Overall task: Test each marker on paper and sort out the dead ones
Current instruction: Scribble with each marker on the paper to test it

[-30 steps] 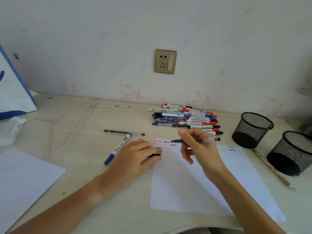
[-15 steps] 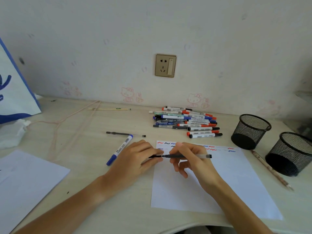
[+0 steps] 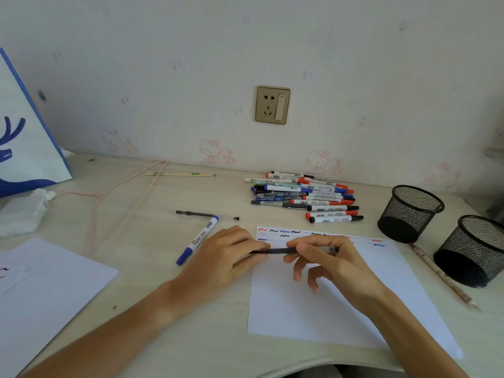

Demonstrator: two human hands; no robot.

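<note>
A thin black pen (image 3: 281, 251) lies level between my two hands, just above the white test paper (image 3: 321, 304). My left hand (image 3: 226, 255) pinches the cap at the pen's left end. My right hand (image 3: 330, 257) grips the barrel with thumb and forefinger, the other fingers loosely spread. Short red, black and blue scribbles (image 3: 283, 233) run along the paper's top edge. A pile of markers (image 3: 305, 196) with red, blue and black caps lies behind the paper.
A blue-capped marker (image 3: 197, 240) and a thin grey pen (image 3: 207, 214) lie left of my hands. Two black mesh cups (image 3: 410, 212) (image 3: 474, 251) stand at the right, a pencil (image 3: 441, 275) between them. Another sheet (image 3: 41, 296), a bag (image 3: 24, 132) and a cord (image 3: 120, 192) are at the left.
My right hand brought the pen down and left toward my left hand. The cap held in my left hand now meets the pen's tip end.
</note>
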